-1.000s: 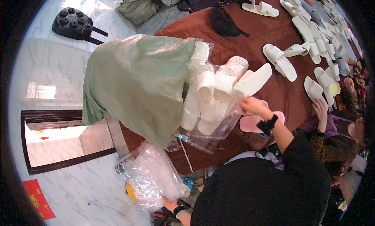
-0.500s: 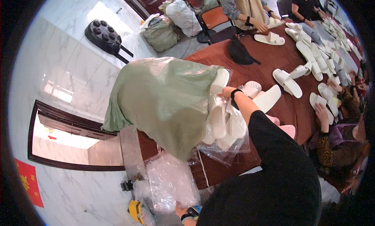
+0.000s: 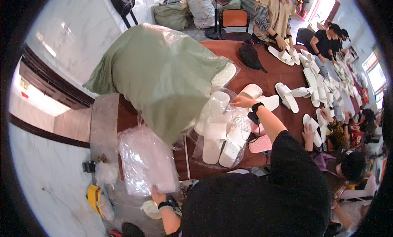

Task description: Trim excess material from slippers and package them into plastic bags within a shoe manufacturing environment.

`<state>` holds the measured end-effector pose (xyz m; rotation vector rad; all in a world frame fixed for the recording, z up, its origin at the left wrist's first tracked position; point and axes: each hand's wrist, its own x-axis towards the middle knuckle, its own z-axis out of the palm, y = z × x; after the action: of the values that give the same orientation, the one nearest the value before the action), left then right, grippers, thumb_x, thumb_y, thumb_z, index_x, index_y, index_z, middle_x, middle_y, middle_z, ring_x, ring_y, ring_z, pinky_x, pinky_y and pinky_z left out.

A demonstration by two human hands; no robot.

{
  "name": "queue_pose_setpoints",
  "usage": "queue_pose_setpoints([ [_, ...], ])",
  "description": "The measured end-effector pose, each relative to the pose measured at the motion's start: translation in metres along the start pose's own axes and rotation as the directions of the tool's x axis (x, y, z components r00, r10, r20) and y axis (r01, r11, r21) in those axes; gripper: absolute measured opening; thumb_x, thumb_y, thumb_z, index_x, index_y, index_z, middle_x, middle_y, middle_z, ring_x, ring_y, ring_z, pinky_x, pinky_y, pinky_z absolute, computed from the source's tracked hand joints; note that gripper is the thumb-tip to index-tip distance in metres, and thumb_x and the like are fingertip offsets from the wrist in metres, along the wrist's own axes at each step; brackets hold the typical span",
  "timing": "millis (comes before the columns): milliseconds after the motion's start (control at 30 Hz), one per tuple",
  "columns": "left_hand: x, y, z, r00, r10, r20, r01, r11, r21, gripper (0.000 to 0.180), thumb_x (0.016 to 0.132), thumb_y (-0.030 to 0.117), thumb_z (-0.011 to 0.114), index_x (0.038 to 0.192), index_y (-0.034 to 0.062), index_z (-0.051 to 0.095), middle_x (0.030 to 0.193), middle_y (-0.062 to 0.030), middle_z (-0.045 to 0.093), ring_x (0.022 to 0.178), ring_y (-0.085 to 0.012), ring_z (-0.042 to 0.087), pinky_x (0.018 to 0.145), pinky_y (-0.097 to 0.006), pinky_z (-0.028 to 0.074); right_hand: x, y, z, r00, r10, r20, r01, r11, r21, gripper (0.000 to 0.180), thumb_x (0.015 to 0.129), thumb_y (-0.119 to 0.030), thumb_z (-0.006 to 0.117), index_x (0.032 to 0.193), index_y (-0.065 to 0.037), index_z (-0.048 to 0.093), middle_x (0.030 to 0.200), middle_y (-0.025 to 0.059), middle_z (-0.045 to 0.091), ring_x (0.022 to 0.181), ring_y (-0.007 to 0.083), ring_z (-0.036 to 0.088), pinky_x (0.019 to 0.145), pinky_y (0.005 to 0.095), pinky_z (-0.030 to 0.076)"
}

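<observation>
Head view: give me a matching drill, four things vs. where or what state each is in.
Things:
1. left hand
2. right hand
3. green sack
4. black pouch

States:
A. lies alone on the brown table, far side
B. grips the clear plastic bag at the table's near edge
C. on the bagged white slippers
D. slumped over the table's left end

Pairs: 1-B, 2-C, 3-D, 4-A

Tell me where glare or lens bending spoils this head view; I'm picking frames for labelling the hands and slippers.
Head view: fisheye bending curves the table edge and the black rim crops the corners. Daylight blows out the doorway and window. Glare streaks the clear plastic bags at the left hand. The right hand and white slippers are evenly lit and fairly sharp.
</observation>
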<state>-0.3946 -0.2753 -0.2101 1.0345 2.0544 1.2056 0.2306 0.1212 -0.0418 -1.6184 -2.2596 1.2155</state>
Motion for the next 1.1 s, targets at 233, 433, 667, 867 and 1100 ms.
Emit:
queue_pose_setpoints([
  [233, 0.007, 0.092, 0.049, 0.806, -0.498, 0.321, 0.505, 0.294, -0.812, 0.05, 0.089, 0.028, 0.055, 0.128, 0.0003, 0.041, 0.123, -0.0142, 0.05, 0.111, -0.0279, 0.049, 0.096, -0.041, 0.039, -0.048, -0.012, -0.031, 0.945, -0.063, -0.321, 0.087, 0.994, 0.062, 0.017, 0.085, -0.019, 0.056, 0.094, -0.004, 0.06, 0.083, 0.0124, 0.064, 0.079, 0.0227, 0.062, 0.069, 0.0328, 0.047],
  [433, -0.01, 0.094, 0.034, 0.978, -0.165, 0.125, 0.174, 0.983, -0.061, 0.055, 0.088, 0.024, 0.059, 0.132, -0.0004, 0.036, 0.13, -0.0146, 0.044, 0.116, -0.027, 0.045, 0.101, -0.04, 0.035, -0.103, -0.18, -0.109, 0.849, -0.478, -0.226, 0.233, 0.721, -0.653, 0.017, 0.08, -0.014, 0.055, 0.097, -0.01, 0.056, 0.072, 0.0155, 0.059, 0.063, 0.0324, 0.06, 0.057, 0.0375, 0.048],
  [667, -0.011, 0.136, 0.031, 0.99, -0.113, 0.084, 0.111, 0.993, 0.025, 0.065, 0.084, 0.019, 0.057, 0.138, -0.0021, 0.027, 0.134, -0.0212, 0.04, 0.12, -0.0305, 0.043, 0.103, -0.037, 0.033, -0.119, -0.293, -0.224, 0.549, -0.62, -0.561, 0.068, 0.702, -0.709, 0.027, 0.087, -0.012, 0.05, 0.113, -0.01, 0.056, 0.092, 0.0141, 0.064, 0.081, 0.0292, 0.063, 0.071, 0.0376, 0.049],
  [867, -0.009, 0.075, 0.038, 0.992, -0.121, 0.035, 0.126, 0.955, -0.27, 0.049, 0.091, 0.026, 0.052, 0.128, -0.0051, 0.039, 0.121, -0.0162, 0.053, 0.113, -0.0275, 0.049, 0.1, -0.037, 0.037, -0.064, -0.458, -0.07, 0.219, -0.967, -0.13, 0.633, 0.242, -0.736, 0.024, 0.077, -0.012, 0.056, 0.1, -0.012, 0.063, 0.121, 0.0107, 0.054, 0.111, 0.03, 0.05, 0.091, 0.0416, 0.04],
  [1100, 0.01, 0.096, 0.058, 0.884, -0.346, 0.313, 0.327, -0.02, -0.945, 0.05, 0.095, 0.04, 0.04, 0.125, 0.0002, 0.044, 0.125, -0.0136, 0.049, 0.115, -0.0247, 0.047, 0.099, -0.041, 0.037, 0.042, -0.415, 0.239, 0.356, -0.909, 0.216, 0.889, 0.258, -0.379, 0.008, 0.08, -0.024, 0.06, 0.087, -0.025, 0.063, 0.137, -0.0034, 0.042, 0.133, 0.0211, 0.03, 0.102, 0.07, 0.006],
])
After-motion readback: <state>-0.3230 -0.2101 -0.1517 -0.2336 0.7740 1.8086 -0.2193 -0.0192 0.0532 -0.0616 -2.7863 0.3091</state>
